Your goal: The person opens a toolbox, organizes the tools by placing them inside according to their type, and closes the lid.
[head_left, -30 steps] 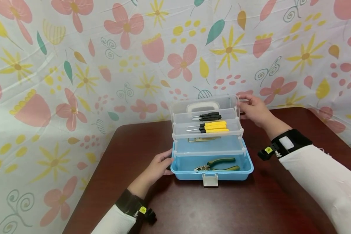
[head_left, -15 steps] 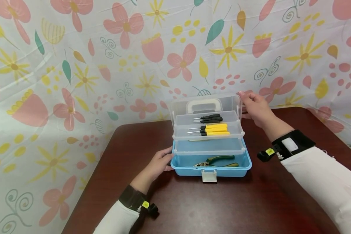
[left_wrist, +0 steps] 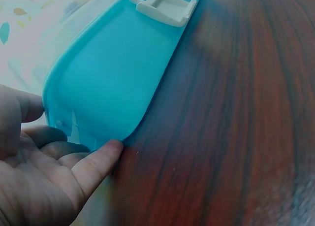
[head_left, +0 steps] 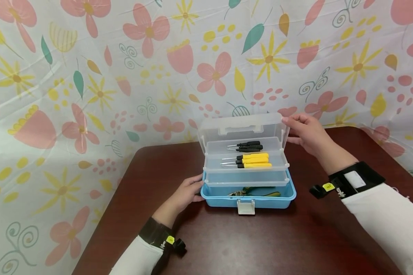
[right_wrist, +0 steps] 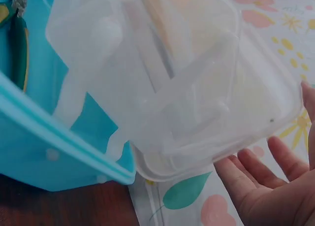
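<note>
A light-blue toolbox [head_left: 261, 202] with tiered trays [head_left: 211, 162] sits on the table, its clear lid [head_left: 241, 122] raised and tilted forward. My left hand [head_left: 184, 194] holds the box's left end; in the left wrist view the thumb is at the rim and the fingers lie against the side. My right hand [head_left: 306, 133] holds the lid's right edge, thumb in front, fingers behind. Black-handled screwdrivers [head_left: 250, 145] lie in the upper tray, yellow-handled screwdrivers [head_left: 252, 161] below. Pliers [head_left: 272, 194] with green handles lie in the base, partly hidden by the lower tray.
A white latch [head_left: 246, 207] hangs down at the box's front. The dark red-brown table [head_left: 227, 244] extends around the box. Close behind it hangs a floral cloth [head_left: 179, 88].
The lid has swung forward with my right hand, and its handle faces more downward. The trays have sunk toward the base, covering more of the pliers. My left hand stays at the box's end.
</note>
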The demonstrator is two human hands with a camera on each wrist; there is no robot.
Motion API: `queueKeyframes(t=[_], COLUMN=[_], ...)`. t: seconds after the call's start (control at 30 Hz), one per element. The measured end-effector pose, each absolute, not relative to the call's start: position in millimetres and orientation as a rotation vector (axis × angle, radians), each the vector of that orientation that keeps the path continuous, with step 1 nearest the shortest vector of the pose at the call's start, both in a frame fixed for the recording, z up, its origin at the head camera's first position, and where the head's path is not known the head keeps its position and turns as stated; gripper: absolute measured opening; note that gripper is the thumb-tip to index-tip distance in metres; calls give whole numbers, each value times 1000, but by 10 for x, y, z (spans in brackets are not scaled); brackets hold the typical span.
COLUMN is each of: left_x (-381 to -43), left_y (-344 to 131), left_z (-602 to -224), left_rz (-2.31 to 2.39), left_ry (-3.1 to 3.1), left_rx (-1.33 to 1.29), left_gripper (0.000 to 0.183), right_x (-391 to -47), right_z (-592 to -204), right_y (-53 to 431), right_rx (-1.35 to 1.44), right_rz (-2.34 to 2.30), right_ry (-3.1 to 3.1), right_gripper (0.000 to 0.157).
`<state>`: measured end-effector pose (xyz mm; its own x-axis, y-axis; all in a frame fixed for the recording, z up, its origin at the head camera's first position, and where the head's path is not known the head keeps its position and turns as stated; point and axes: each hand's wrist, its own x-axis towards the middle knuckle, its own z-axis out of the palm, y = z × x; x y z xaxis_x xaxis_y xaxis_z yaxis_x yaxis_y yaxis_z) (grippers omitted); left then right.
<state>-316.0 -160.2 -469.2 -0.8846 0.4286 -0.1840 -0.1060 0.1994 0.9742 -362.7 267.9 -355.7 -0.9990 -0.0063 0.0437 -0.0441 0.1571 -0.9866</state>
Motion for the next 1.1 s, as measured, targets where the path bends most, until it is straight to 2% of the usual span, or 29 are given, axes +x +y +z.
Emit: queueKeyframes(t=[0.17, 0.37, 0.5, 0.63, 0.73, 0.93, 1.1], left_x=[-3188, -3189, -3181, -3170, -3168, -3151, -3136], left_y=[-1618, -1594, -1579, -1570, -1559, -1542, -1541], left_z=[-4721, -4723, -4690, -4652, -4638, -4626, -4616], left_rz=[1728, 1756, 1739, 1724, 1729, 1739, 1767], left_ry=[2049, 2016, 2029, 2039, 2033, 2061, 2026], left_rx=[300, 294, 296, 287, 284, 270, 252], left_gripper=[52, 55, 73, 94, 101, 97, 76], right_x=[-3532, -3460, -3409, -3342, -3287, -3192, -3102], right_z=[-3628, -3812, -3961, -4091, -4168, -4240, -4250], right_y=[2733, 2819, 2827, 2821, 2819, 2740, 2651], right_rx=[189, 513, 726, 847, 866, 921, 853], right_rz=[2063, 2144, 2136, 2062, 2012, 1894, 1719], right_ry=[-2421, -2417, -2395, -2402, -2396, -2347, -2371], right_gripper=[58, 49, 51, 66, 78, 90, 93])
